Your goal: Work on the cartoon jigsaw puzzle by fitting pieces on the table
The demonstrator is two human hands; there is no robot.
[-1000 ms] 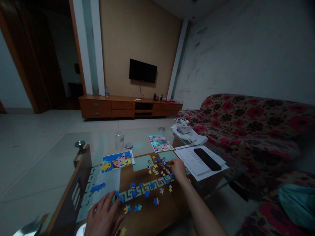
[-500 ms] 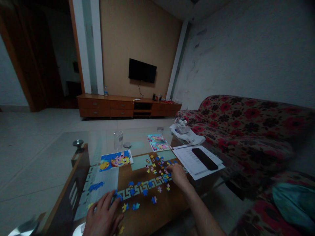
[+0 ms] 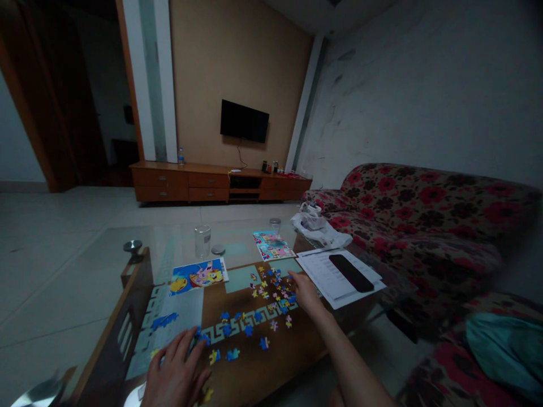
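Note:
Several small loose puzzle pieces [image 3: 271, 291], blue, yellow and pink, lie scattered on a glass-topped coffee table [image 3: 139, 271]. My right hand [image 3: 306, 293] reaches into the far side of the pile, fingertips touching pieces; I cannot see if it grips one. My left hand [image 3: 176, 373] rests flat with fingers spread at the table's near edge, beside a few blue pieces [image 3: 231, 355]. A cartoon picture card [image 3: 198, 276] lies behind the pile at the left, and a second colourful card [image 3: 271, 246] lies further back.
A glass tumbler [image 3: 202, 241] and a small round lid [image 3: 218, 249] stand behind the cards. Papers with a black remote [image 3: 350, 272] lie at the table's right. A flowered sofa [image 3: 424, 226] runs along the right; a TV cabinet [image 3: 220, 182] stands at the far wall.
My right hand has shifted slightly among the far pieces. The left hand stays flat at the near edge. The view has drifted a little.

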